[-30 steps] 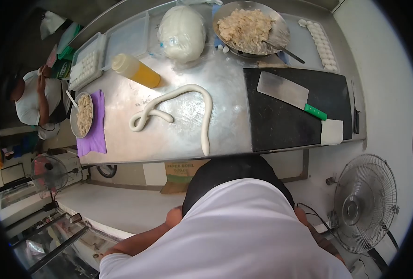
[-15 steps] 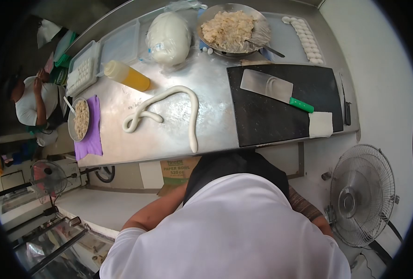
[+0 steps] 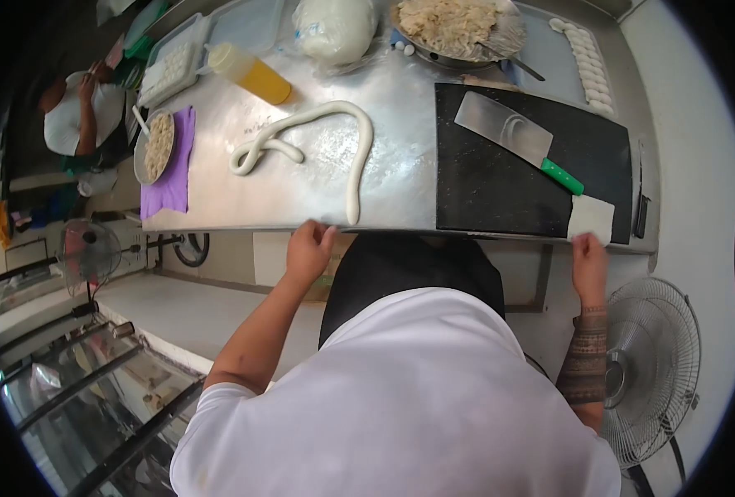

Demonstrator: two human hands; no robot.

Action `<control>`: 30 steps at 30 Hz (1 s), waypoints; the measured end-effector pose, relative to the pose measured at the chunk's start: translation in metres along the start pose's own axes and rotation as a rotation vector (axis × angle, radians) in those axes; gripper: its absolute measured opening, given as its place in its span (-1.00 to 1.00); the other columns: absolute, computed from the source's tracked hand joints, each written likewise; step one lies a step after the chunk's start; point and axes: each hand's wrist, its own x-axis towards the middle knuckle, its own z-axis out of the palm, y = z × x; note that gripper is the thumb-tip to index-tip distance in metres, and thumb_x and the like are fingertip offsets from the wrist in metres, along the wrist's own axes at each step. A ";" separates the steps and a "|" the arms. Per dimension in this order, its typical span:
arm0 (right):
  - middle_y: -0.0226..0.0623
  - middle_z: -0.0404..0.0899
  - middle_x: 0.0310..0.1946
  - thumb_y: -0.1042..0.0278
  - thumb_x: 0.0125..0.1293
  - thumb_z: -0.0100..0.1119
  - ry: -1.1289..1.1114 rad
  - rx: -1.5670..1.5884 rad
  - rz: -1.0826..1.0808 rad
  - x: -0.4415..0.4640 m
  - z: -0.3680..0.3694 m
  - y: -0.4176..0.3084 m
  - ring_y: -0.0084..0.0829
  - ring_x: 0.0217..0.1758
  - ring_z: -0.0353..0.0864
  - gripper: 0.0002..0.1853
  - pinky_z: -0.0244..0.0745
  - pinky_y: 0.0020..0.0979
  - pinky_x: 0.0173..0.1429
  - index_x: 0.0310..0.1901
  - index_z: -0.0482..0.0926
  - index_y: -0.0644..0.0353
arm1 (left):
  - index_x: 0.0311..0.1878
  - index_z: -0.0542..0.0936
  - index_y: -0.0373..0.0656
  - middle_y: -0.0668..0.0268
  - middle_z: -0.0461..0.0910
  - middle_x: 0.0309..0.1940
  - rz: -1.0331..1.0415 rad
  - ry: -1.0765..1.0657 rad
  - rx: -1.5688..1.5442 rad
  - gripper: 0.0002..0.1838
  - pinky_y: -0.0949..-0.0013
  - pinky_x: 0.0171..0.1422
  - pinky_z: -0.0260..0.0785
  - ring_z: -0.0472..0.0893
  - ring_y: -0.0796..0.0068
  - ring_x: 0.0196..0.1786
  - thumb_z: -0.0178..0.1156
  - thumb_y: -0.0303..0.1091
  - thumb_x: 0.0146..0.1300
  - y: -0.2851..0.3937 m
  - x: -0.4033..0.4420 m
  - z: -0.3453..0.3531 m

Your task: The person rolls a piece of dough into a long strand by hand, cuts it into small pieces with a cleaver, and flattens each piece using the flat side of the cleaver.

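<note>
My left hand (image 3: 308, 253) is at the near edge of the metal table, just left of the low end of a long white dough rope (image 3: 359, 157). Its fingers are loosely bent, the thumb stands apart, and nothing shows in it. The rope curves across the tabletop and crosses itself in a loop at the left. At the right, my right hand (image 3: 588, 263) meets the near edge of a folded white cloth (image 3: 592, 217). Its fingertips are blurred, so their grip is unclear. A green-handled cleaver (image 3: 508, 132) lies on the black board (image 3: 500, 195) beyond the cloth.
Along the back stand a plastic-covered dough mass (image 3: 334, 31), a bowl of filling (image 3: 450, 25) and a row of dough pieces (image 3: 587, 66). An oil bottle (image 3: 251, 74) and another bowl (image 3: 159, 149) are left. A fan (image 3: 653, 373) stands right. Another person (image 3: 81, 116) is far left.
Both my hands have come into view at the table's near edge, the right one at the white cloth. The camera view has tipped down, so the table sits higher.
</note>
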 end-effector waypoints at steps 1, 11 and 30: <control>-0.02 0.71 -0.17 0.30 0.52 0.26 0.098 0.078 -0.005 0.017 -0.001 -0.022 0.01 -0.08 0.72 -0.79 0.60 -0.05 0.09 0.01 0.67 0.27 | -0.07 0.65 -0.30 -0.01 0.73 -0.31 0.001 0.119 -0.076 -0.56 0.01 -0.09 0.57 0.74 -0.08 -0.22 0.49 -0.08 0.31 0.026 -0.001 0.003; -0.03 0.56 0.26 0.44 0.36 0.28 0.034 -0.352 -0.364 0.121 0.036 -0.043 0.06 0.32 0.57 -0.34 0.50 0.02 0.36 0.50 0.39 0.10 | 0.08 0.70 -0.32 -0.01 0.72 -0.13 -0.009 0.094 -0.131 -0.49 0.03 0.08 0.59 0.75 -0.02 -0.07 0.53 -0.11 0.23 0.068 0.053 0.021; 0.13 0.74 -0.05 0.18 0.63 0.15 -0.412 0.247 -0.571 -0.045 0.129 -0.267 0.15 0.04 0.77 -0.53 0.66 -0.07 0.14 0.47 0.44 0.09 | 0.04 0.67 -0.21 0.14 0.69 -0.24 0.243 0.331 -0.243 -0.65 0.17 -0.09 0.60 0.72 0.23 -0.25 0.55 -0.38 0.24 -0.019 0.074 0.001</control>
